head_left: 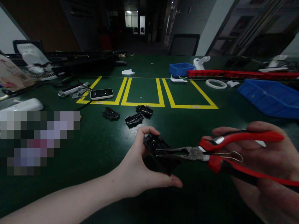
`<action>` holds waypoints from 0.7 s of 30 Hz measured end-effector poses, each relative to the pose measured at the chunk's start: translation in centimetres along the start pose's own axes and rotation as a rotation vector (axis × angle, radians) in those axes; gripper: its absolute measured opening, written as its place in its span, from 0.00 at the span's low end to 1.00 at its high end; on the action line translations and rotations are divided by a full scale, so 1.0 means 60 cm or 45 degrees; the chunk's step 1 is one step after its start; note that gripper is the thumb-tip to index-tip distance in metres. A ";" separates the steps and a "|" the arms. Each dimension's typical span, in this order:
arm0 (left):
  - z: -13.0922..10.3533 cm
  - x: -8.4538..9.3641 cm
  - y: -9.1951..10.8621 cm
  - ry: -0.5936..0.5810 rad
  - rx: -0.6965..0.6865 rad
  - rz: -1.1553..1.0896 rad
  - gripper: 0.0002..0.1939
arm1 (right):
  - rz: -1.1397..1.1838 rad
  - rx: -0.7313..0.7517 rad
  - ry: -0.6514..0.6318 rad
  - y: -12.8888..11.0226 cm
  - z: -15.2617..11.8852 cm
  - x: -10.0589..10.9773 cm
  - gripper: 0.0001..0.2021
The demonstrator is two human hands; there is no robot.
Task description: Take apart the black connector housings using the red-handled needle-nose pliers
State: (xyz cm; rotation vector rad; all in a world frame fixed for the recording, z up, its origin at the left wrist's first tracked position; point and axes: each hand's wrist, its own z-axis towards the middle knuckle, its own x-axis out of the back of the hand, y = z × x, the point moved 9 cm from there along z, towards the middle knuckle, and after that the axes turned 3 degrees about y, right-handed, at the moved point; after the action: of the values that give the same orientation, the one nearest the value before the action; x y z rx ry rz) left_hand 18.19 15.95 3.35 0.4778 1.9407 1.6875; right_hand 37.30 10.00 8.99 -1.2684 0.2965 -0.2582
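My left hand [140, 168] grips a black plastic part [161, 149] between the fingers and thumb, above the green table. In my right hand [263, 155] are red-handled long-nose pliers [195, 153], their handles spread inside the palm and fingers. The plier tips reach left onto the face of the black part; whether they pinch something there, I cannot tell. Between the handles shows a bent wire spring [235, 155]. Beyond my left hand, several similar black parts lie on the table, among them one piece [134, 119] nearest my fingers and another piece [111, 113] to its left.
Yellow tape outlines [142, 104] mark the table. A white-edged black device [101, 94] rests on the left outline. Blue bins [271, 98] stand right and farther back, near a tape roll [216, 83] and a long red strip [233, 74]. A white fan [36, 62] stands left.
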 end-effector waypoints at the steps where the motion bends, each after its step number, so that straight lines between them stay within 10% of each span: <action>1: 0.001 0.000 0.000 -0.001 -0.009 -0.009 0.41 | 0.014 -0.006 0.023 0.000 -0.001 -0.001 0.26; 21: 0.010 0.002 0.008 -0.086 -0.001 0.048 0.22 | -0.039 0.035 0.092 -0.016 0.002 -0.001 0.25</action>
State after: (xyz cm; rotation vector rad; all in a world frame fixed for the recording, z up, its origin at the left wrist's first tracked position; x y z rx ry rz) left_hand 18.40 16.55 3.74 0.5676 1.8938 1.6736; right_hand 37.27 9.83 9.93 -1.2385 0.3347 -0.3337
